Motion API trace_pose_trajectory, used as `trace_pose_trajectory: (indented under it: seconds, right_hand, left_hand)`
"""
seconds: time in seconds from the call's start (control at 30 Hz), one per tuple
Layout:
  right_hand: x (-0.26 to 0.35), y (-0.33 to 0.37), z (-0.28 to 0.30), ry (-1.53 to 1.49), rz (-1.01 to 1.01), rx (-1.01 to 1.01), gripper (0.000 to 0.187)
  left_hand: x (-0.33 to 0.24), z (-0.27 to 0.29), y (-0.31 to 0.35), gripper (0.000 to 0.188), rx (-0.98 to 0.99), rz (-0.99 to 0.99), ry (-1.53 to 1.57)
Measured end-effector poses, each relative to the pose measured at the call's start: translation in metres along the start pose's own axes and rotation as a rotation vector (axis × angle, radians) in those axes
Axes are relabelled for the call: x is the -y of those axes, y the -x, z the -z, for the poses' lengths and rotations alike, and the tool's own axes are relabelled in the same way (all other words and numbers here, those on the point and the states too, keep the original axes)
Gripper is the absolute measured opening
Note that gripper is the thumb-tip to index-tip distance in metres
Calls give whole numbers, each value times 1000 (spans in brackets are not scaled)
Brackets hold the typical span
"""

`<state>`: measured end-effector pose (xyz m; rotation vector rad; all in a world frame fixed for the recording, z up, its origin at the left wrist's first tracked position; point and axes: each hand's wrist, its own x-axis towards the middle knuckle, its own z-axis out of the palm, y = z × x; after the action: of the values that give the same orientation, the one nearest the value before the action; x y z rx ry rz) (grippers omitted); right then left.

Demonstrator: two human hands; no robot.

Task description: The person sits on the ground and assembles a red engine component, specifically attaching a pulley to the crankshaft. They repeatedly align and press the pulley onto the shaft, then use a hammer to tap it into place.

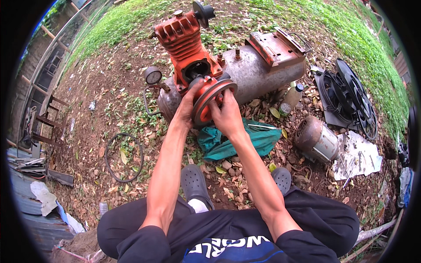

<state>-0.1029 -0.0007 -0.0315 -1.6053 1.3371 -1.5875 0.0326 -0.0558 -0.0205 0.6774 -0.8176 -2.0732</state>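
An orange compressor pump (182, 46) with cooling fins stands on a grey, rusty air tank (245, 74). Its crankcase has a round dark opening facing me. In front of that opening I hold a grooved pulley wheel (203, 115) with an orange face, tilted on edge. My left hand (187, 104) grips it from the back left, its fingers partly hidden by the wheel. My right hand (228, 115) reaches to the front face near the hub, fingers curled around it. Whether the wheel touches the pump is hard to see.
Below the tank lies a green cloth (239, 142). To the right are a bottle (291, 98), an electric motor (316, 139), a white sheet with small tools (357, 155) and a black fan assembly (351, 98). A belt (124, 158) lies left; a pressure gauge (152, 75) sticks out from the tank.
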Motion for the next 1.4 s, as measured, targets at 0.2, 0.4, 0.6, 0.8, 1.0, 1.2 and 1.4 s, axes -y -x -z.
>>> trace_pose_trajectory:
  seconds: [0.2, 0.4, 0.6, 0.8, 1.0, 1.2, 1.4]
  right_hand:
    - [16, 2, 4, 208, 30, -128, 39]
    - [13, -2, 9, -399, -447, -187, 42]
    - [22, 0, 23, -990, -746, -102, 48]
    - [40, -2, 48, 168, -464, 168, 46]
    - [27, 12, 42, 246, -30, 28, 73]
    - [22, 17, 31, -3, -278, -75, 49]
    - [11, 15, 19, -532, -610, -75, 48]
  left_hand:
    - [14, 0, -7, 44, 141, -230, 133]
    - [13, 2, -7, 50, 253, -254, 104]
    - [20, 6, -13, 58, 260, -231, 116]
    - [26, 1, -16, 59, 251, -280, 256]
    - [26, -1, -21, 57, 293, -258, 264]
    - [20, -12, -14, 63, 379, -235, 88]
    - [25, 7, -16, 70, 342, -154, 120]
